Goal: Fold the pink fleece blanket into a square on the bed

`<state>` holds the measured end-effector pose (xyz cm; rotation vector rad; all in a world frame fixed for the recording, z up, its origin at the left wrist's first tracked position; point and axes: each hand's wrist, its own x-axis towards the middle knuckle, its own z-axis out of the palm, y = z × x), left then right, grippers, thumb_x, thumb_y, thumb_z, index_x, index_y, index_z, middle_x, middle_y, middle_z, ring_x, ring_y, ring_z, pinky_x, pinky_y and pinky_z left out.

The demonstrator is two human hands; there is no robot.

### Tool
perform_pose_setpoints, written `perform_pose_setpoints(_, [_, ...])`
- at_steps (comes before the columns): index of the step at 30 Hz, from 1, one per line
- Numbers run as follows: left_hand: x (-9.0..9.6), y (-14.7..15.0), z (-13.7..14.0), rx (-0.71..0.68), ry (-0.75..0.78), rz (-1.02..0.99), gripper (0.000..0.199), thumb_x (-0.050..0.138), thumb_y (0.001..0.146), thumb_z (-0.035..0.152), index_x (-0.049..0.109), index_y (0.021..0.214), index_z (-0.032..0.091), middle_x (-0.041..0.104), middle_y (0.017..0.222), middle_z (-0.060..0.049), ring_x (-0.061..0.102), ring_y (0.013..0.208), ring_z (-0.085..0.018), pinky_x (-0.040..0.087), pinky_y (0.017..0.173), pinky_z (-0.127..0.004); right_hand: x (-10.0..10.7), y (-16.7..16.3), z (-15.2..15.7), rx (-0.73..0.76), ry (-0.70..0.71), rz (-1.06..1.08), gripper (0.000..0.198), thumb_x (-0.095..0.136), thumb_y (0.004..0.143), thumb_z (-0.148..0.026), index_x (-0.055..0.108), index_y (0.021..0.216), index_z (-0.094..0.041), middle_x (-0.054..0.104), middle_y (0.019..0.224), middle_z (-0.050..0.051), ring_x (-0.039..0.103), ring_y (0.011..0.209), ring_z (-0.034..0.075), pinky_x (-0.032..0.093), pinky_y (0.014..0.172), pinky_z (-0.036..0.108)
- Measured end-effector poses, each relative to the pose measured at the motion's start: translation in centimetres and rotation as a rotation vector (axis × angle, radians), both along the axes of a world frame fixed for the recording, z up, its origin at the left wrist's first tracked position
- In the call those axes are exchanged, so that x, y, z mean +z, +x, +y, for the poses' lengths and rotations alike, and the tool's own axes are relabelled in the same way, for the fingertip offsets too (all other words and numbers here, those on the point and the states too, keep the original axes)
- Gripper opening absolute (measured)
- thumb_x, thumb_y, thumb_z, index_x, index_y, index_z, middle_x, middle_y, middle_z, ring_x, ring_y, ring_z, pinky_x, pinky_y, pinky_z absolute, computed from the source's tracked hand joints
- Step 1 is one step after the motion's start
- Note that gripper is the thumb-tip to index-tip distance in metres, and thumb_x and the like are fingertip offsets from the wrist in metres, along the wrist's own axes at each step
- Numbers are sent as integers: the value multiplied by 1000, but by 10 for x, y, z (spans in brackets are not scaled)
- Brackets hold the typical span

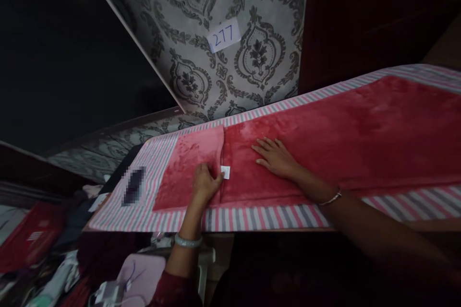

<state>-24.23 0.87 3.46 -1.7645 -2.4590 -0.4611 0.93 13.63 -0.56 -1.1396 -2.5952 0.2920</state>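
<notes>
A red plush blanket lies spread along a striped cloth, its left end folded over into a lighter pinkish-red flap. At the flap's edge a small white tag sticks out. My left hand rests on the flap with curled fingers, its thumb against the edge beside the tag, closed on the blanket there. Flat on the blanket to the right of the fold is my right hand, fingers spread and holding nothing.
Pink, grey and white striped cloth covers the long table. A dark blurred-out object lies at its left end. Behind stands a patterned wall with a paper marked 277. Below left are a pink chair seat and clutter.
</notes>
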Motion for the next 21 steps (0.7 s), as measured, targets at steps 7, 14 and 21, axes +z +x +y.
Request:
perform_pose_setpoints(7, [5,-17,-1,62,49,-218,26,52,82,10,62,106,13,69,95,-10,67,90,-23,51,83,-35,-5,1,1,8,79,5,54,40,101,-45,48,151,-25,37,161,10,30,149,32,23,120,57])
perform_pose_setpoints(14, [-2,-38,-8,-194,381,-432,57,42,65,-2,68,111,19,67,115,-6,61,110,-19,48,100,-36,-13,0,3,-1,131,11,53,43,101,-45,50,150,-27,41,159,8,34,147,32,27,118,55])
perform_pose_setpoints(21, [-1,-44,0,-170,248,-473,22,54,75,10,72,85,18,67,87,-4,60,86,-19,50,84,-33,-9,1,2,-12,104,46,50,51,97,-38,54,146,-24,44,157,11,35,146,34,25,118,58])
